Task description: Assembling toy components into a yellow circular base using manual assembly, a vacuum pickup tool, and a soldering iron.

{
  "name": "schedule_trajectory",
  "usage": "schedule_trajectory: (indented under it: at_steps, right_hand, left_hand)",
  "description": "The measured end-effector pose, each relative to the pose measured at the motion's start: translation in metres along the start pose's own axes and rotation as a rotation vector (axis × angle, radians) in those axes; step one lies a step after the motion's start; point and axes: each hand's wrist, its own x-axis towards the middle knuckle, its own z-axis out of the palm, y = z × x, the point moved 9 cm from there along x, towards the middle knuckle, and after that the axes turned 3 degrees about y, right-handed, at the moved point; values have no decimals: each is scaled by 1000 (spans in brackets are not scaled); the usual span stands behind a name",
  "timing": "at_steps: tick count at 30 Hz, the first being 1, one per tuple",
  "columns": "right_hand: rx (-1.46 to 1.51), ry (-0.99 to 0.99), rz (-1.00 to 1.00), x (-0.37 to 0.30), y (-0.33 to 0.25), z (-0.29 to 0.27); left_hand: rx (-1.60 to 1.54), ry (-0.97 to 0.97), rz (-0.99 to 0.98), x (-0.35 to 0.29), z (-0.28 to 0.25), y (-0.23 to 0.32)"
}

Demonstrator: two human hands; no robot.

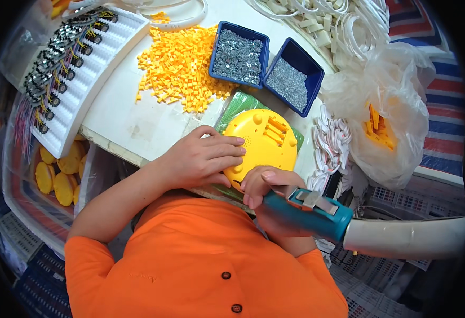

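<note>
Yellow casing (267, 159) at the front edge of the bench (131, 124), back face up, battery bay (276, 131) uncovered.
Assembly appears partway: the back is in place; a bay cover is left to fit, and seated screws cannot be confirmed. The casing is rounded and glossy, with raised feet and a small hole pattern. The left hand (203, 156) holds its left side; the right hand (259, 185) grips a teal power driver (317, 220), tip hidden.
</note>
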Motion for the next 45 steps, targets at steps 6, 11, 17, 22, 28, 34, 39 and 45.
schedule_trajectory:
  at_steps: [6,11,17,22,28,34,39,45]
  right_hand:
    - [174,-50,175,7,3,1]
    - [146,-6,-99,25,-18,-9]
    - [259,74,-191,35,3,-22]
    - [272,74,-89,31,26,-23]
    - [260,69,-53,30,25,-22]
    - [258,123,-169,51,-26,-37]
    - [73,254,-124,85,-66,-80]
    - [-693,462,-334,20,-52,-120]
  left_hand:
    - [-11,20,-7,-1,0,-2]
    - [-27,10,-8,1,2,-2]
    - [-11,4,-13,1,1,-3]
    - [-31,-13,-18,0,2,-2]
    - [-14,-21,-14,-1,3,-2]
    - [84,-166,12,23,2,11]
    - [155,-230,256,54,8,32]
    - [-105,9,-66,100,-57,0]
